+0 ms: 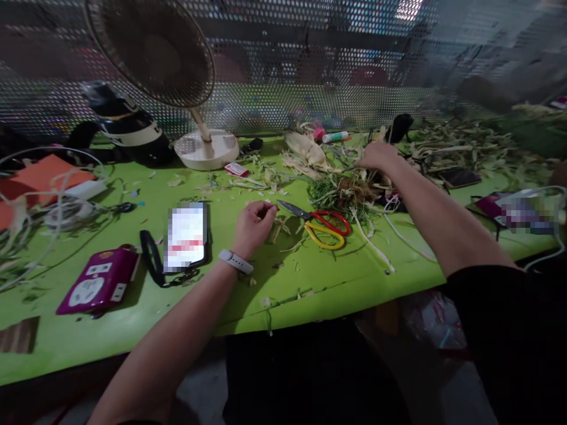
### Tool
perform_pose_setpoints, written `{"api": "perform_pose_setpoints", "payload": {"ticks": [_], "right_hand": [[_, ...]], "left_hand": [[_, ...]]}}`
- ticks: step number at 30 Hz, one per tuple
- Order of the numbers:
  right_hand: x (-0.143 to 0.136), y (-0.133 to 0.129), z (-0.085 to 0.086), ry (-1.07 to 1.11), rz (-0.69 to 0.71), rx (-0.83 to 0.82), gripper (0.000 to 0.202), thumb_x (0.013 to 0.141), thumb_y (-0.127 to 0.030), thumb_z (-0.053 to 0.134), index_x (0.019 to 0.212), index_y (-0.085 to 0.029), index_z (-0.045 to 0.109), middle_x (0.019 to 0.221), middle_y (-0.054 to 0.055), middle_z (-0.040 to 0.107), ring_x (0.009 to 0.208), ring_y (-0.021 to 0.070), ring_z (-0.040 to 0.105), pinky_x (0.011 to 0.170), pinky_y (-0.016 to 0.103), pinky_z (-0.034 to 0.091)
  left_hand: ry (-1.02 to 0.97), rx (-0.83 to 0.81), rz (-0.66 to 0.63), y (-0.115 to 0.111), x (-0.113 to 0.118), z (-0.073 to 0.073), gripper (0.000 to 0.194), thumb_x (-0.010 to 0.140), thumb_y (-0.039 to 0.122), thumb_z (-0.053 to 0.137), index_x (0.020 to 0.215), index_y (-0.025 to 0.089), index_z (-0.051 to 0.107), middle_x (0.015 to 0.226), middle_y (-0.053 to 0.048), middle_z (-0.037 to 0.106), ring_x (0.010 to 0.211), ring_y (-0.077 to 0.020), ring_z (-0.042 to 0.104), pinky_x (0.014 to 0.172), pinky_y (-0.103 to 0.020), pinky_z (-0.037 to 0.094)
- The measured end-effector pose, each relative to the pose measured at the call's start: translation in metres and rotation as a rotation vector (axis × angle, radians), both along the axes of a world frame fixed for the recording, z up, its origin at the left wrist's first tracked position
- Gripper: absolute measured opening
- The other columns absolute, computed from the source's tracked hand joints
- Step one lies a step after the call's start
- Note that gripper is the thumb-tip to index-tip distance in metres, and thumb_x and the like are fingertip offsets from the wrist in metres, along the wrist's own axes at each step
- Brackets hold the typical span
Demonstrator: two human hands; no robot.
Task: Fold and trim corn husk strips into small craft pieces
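My left hand (pixel 254 224), with a pale band on its wrist, rests on the green tabletop with its fingers curled in. Whatever its fingers may hold is hidden. Just right of its fingertips lie scissors (pixel 310 218) with one red and one yellow handle loop, tip toward the hand. My right hand (pixel 378 156) reaches to the back, among dried plant strips, with fingers bent down and partly hidden. In front of it is a tangle of green and brown plant fibre (pixel 349 192). A pale bundle of dried husk (pixel 305 147) lies to its left.
A phone (pixel 185 236) and a purple pouch (pixel 100 280) lie at left. Behind stand a fan (pixel 206 147) and a black jug (pixel 133 133) before a perforated metal screen (pixel 274 71). A heap of dried strips (pixel 460 141) covers the back right. A white cable (pixel 405 236) curves at right.
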State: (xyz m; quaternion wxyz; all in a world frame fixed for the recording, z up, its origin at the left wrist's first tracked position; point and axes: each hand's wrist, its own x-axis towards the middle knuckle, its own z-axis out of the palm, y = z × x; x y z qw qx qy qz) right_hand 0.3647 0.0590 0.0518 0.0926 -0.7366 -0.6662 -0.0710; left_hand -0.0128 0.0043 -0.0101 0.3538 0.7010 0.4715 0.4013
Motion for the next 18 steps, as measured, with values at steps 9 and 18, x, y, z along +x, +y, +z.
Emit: {"api": "perform_pose_setpoints", "payload": {"ticks": [9, 18], "right_hand": [[-0.034, -0.006, 0.081, 0.421, -0.002, 0.345, 0.018, 0.089, -0.031, 0.062, 0.081, -0.015, 0.06, 0.079, 0.009, 0.068, 0.075, 0.014, 0.059, 0.07, 0.03, 0.043], [-0.086, 0.001, 0.032, 0.505, 0.212, 0.182, 0.037, 0.089, -0.056, 0.058, 0.101, -0.022, 0.063, 0.083, 0.006, 0.07, 0.081, 0.0212, 0.066, 0.074, 0.037, 0.053]], "left_hand": [[-0.068, -0.022, 0.02, -0.002, 0.001, 0.004, 0.017, 0.078, 0.032, 0.063, 0.073, 0.017, 0.068, 0.068, -0.001, 0.063, 0.063, -0.0123, 0.052, 0.061, -0.024, 0.039], [-0.265, -0.11, -0.058, 0.001, 0.002, -0.002, 0.024, 0.079, 0.04, 0.066, 0.083, 0.017, 0.07, 0.066, 0.0, 0.06, 0.063, -0.0118, 0.053, 0.062, -0.023, 0.041]]}}
